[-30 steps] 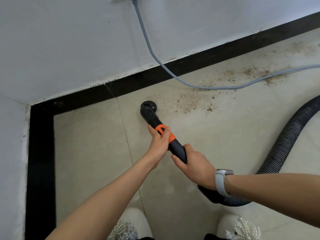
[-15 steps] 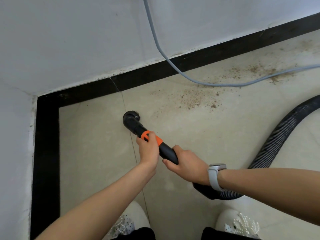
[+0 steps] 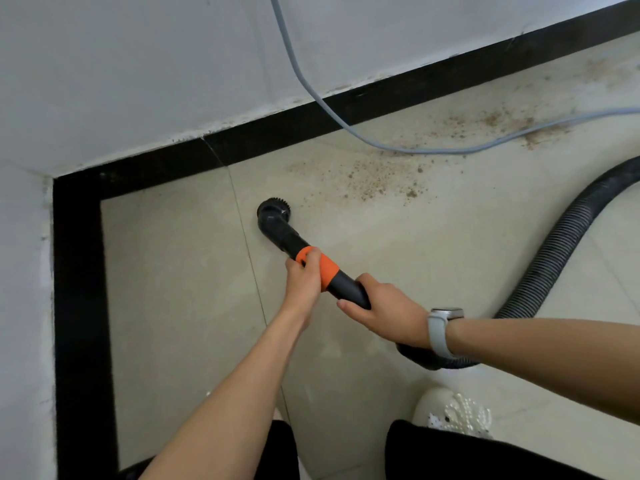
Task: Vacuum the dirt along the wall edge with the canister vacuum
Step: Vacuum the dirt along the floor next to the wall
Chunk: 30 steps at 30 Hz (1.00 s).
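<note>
A black vacuum nozzle with a round brush head (image 3: 273,211) rests on the beige floor tile, left of a patch of brown dirt (image 3: 377,180). More dirt (image 3: 519,128) lies along the black skirting toward the right. My left hand (image 3: 304,277) grips the orange collar of the nozzle tube. Behind it, my right hand (image 3: 384,311) grips the black tube where the ribbed hose (image 3: 540,261) joins. The canister itself is out of view.
A grey power cord (image 3: 311,88) drops down the white wall and runs right across the dirt. Black skirting (image 3: 79,271) frames the corner at the left. My white beaded shoe (image 3: 460,415) stands at the bottom right.
The brush head drew back from the dirt toward me and left, then stayed near the tile joint. Both hands kept their grip. The camera view shifted slightly.
</note>
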Tool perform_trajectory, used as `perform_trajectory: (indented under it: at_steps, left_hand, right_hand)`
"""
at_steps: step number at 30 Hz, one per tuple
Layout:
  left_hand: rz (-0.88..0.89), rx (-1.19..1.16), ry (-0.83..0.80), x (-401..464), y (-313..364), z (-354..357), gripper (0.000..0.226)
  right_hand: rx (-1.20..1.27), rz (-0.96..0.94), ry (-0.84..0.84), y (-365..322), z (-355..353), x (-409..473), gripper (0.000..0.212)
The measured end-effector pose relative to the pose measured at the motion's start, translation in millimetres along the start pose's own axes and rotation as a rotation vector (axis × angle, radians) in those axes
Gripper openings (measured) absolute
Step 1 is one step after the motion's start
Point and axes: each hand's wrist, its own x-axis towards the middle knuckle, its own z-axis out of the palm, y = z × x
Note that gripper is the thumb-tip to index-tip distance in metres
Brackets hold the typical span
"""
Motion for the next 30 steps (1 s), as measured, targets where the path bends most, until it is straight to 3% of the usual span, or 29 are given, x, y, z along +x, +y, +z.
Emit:
perform_trajectory:
  at_steps: [7, 14, 17, 23, 25, 30]
  left_hand:
    - [0.062, -0.055, -0.024, -3.8, -23.6, -18.0, 0.006]
    - [0.055, -0.084, 0.086, -39.9, -49.5, -8.5, 0.016]
    - [0.041, -0.120, 0.134, -33.2, -37.9, -10.0, 0.024]
    - [-0.033, -0.107, 0.036, -46.9, -31.3, 22.6, 0.029]
    - [-0.049, -0.100, -0.006, -51.4, -34.9, 32.6, 0.029]
    - [-0.039, -0.054, -0.046, -45.0, -30.9, 40.4, 0.037]
  right_hand:
    - [-0.038, -0.010, -0.012, -4.1, 22.5, 5.0, 0.032]
    - [-0.123, -0.037, -0.145, 14.7, 22.2, -18.8, 0.038]
    - [-0.028, -0.055, -0.190, 3.7, 13.4, -8.8, 0.034]
    - [0.180, 0.076, -0.261, 21.9, -14.6, -25.2, 0.026]
    - [0.070, 0.080, -0.215, 31.6, -20.4, -32.3, 0.024]
    - [-0.226, -0.008, 0.086, 33.1, -7.8, -27.5, 0.025]
